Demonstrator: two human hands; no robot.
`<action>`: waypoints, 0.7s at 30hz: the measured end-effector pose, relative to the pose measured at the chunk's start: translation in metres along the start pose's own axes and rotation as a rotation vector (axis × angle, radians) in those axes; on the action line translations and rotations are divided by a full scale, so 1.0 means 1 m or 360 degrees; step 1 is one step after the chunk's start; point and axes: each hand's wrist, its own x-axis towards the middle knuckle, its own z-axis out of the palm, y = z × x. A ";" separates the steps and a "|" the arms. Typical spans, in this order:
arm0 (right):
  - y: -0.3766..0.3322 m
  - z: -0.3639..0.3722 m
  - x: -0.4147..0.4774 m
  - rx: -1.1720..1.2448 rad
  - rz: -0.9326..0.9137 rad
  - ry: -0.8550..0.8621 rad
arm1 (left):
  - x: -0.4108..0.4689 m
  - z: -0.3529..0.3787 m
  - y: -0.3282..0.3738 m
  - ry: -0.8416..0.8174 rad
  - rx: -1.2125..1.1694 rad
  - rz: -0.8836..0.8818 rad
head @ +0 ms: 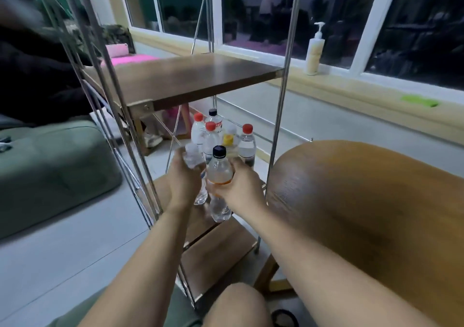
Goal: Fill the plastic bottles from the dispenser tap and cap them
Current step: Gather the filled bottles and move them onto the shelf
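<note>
Above the rack's lower shelf, your right grip curls round the black-capped bottle; your left grip wraps a blurred clear bottle; further back on that shelf stand red-capped bottles.

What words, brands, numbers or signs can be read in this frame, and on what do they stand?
None can be read as words.
Back bottle with dark cap: red-and-white label, letters too blurred.
Black-capped bottle in the right hand: orange band, no legible print.
Clear bottle in the left hand: no label visible.
Pump bottle: no print visible.
</note>
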 end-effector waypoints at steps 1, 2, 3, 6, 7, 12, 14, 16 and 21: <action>0.005 0.007 0.007 0.0015 0.0013 -0.0002 | 0.005 0.006 -0.004 0.0073 -0.0014 -0.0033; 0.009 0.013 0.013 0.0010 0.0030 -0.0016 | 0.010 0.012 -0.006 0.0142 -0.0031 -0.0067; 0.012 0.018 0.019 -0.0015 0.0039 -0.0033 | 0.016 0.018 -0.007 0.0196 -0.0041 -0.0097; 0.020 0.027 0.035 -0.0071 -0.0001 -0.0039 | 0.030 0.031 -0.010 0.0281 -0.0079 -0.0132; 0.023 0.030 0.041 -0.0050 -0.0017 -0.0029 | 0.034 0.035 -0.013 0.0299 -0.0096 -0.0117; 0.032 0.042 0.056 0.0118 -0.0089 -0.0017 | 0.042 0.044 -0.032 0.0355 -0.0236 -0.0043; 0.037 0.044 0.058 0.0132 -0.0123 -0.0027 | 0.034 0.048 -0.047 0.0410 -0.0347 -0.0105; 0.043 0.045 0.056 0.0121 -0.0120 -0.0050 | 0.018 0.052 -0.063 0.0487 -0.0392 -0.0181; 0.060 0.049 0.046 0.0022 0.0077 -0.0227 | -0.030 0.064 -0.098 0.0353 -0.0310 -0.0222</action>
